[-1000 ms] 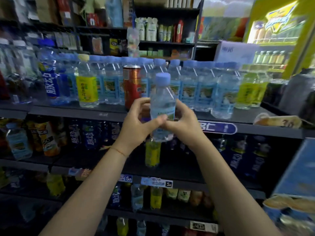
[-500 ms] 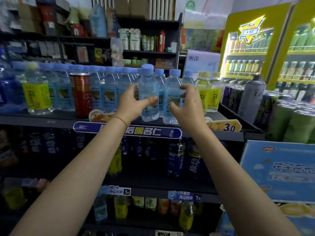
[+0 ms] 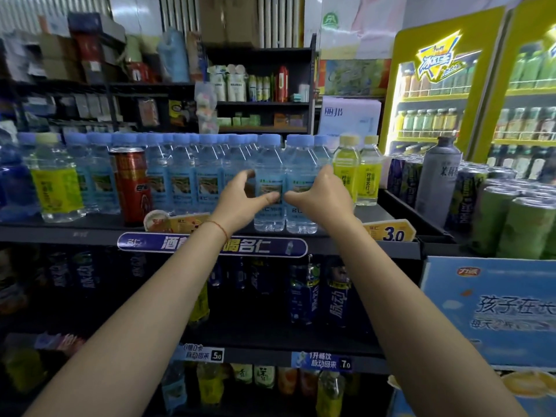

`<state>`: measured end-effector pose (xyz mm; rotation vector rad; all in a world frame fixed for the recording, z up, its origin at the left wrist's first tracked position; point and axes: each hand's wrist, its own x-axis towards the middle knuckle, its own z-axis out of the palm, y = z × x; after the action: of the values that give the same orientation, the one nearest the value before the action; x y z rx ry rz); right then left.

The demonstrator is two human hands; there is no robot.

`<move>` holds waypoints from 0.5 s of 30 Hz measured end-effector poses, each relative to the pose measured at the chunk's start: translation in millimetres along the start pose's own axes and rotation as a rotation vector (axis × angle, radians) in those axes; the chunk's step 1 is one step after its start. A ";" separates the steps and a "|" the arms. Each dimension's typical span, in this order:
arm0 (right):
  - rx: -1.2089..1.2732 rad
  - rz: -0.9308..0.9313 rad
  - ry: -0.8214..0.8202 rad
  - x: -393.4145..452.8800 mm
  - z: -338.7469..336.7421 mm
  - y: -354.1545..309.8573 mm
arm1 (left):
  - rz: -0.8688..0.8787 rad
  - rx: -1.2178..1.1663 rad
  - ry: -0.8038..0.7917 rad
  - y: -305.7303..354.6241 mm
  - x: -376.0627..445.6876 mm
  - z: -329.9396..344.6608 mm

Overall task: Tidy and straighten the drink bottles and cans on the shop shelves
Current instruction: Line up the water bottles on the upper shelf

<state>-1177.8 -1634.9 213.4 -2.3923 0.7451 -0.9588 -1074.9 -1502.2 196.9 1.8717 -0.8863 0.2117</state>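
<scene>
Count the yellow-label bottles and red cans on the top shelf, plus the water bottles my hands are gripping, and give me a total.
Yellow-label bottles: 3
Red can: 1
Water bottles, one gripped by the left hand and one by the right hand: 2
Total: 6

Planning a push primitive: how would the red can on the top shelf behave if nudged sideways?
The red can is tall and narrow, so a high push may tip it; push low. Once down, its round body would likely roll. Water bottles stand close on both sides, so it probably bumps them rather than sliding freely.
</scene>
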 end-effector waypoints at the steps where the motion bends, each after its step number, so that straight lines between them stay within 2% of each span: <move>1: -0.021 0.018 -0.003 1.7 -4.5 3.2 | 0.008 0.008 -0.011 1.9 -0.9 4.4; 7: -0.082 0.084 0.012 24.6 -13.1 23.0 | 0.055 0.007 -0.006 11.8 -4.1 26.8; 15: -0.022 0.079 0.002 42.3 -6.8 31.0 | 0.083 0.045 0.039 19.8 -8.6 37.0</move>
<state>-1166.5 -1686.1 220.2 -2.3617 0.8483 -0.9257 -1102.8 -1533.8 189.2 1.8673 -0.9403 0.3205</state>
